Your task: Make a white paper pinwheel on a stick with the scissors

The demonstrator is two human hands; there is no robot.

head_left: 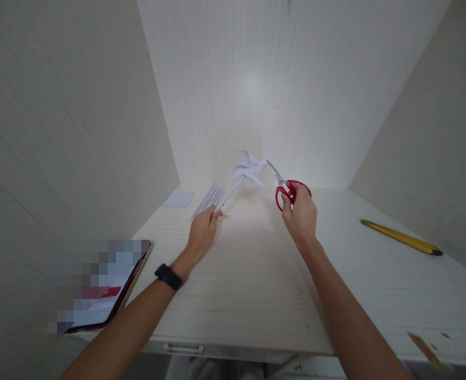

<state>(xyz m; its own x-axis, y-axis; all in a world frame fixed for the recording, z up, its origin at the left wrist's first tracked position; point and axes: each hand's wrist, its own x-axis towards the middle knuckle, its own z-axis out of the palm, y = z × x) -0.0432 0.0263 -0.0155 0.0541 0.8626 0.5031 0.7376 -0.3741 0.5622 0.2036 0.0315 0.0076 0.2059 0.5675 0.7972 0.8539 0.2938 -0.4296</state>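
A white paper pinwheel (pixel 250 168) is held up on a thin white stick, whose lower end my left hand (pixel 203 228) grips. My right hand (pixel 301 214) has its fingers in the red handles of a pair of scissors (pixel 281 182). Their blades look closed and point up and left, with the tip at or very near the pinwheel's right-hand blade; I cannot tell whether they touch. Several thin white sticks (pixel 209 200) lie side by side on the table just behind my left hand. Some small tan bits (pixel 225 217) lie beside its fingers.
Square white paper (pixel 179 199) lies at the back left of the white table (pixel 256 295). A yellow box cutter or similar long tool (pixel 401 236) rests at the right. A partly blurred tablet-like device (pixel 110 295) stands at the left edge. Pale panels enclose the back and sides.
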